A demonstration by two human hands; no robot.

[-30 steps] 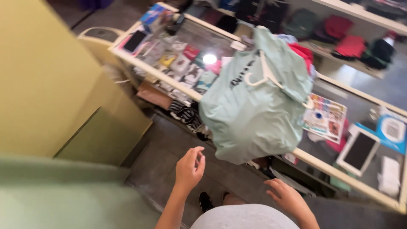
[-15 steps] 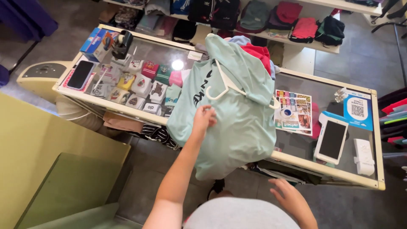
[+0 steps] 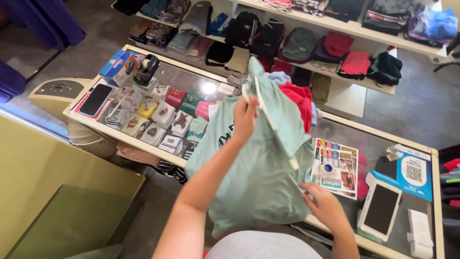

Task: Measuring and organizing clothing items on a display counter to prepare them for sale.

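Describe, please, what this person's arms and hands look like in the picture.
Both arms are bare from wrist to upper arm, with no sleeves in view. The left hand and right hand wear no gloves; no rings, watch or bracelet show. A grey garment covers the body below.

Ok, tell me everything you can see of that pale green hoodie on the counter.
The hoodie is pale mint green, soft cloth by its look, with a white drawstring and a dark print partly hidden on the chest. It is bunched and lifted, hood end up, its lower part draping over the near edge of the glass counter. The left hand grips it near the hood; the right hand touches its lower right side. A red garment lies just behind it.
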